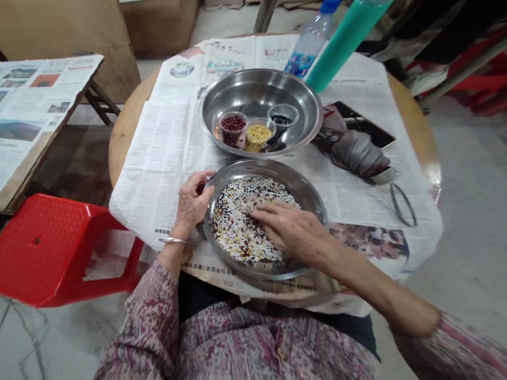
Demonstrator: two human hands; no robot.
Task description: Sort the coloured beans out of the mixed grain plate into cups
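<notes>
A wide steel basin stands before me, holding white rice-like grains mixed with yellow and dark beans. My right hand reaches into it from the right. Its fingers are drawn together with the tips down at the grains, and anything pinched there is hidden. At the basin's left rim, my left hand curls its fingers and thumb around some dark red beans. Behind is a second steel basin with a cup of red beans, a cup of yellow beans and a cup of black beans.
Newspaper covers the round table. Toward the back stand a plastic bottle and a tall green container. A folded grey umbrella lies at right. A red stool and another newspaper-covered table are at left.
</notes>
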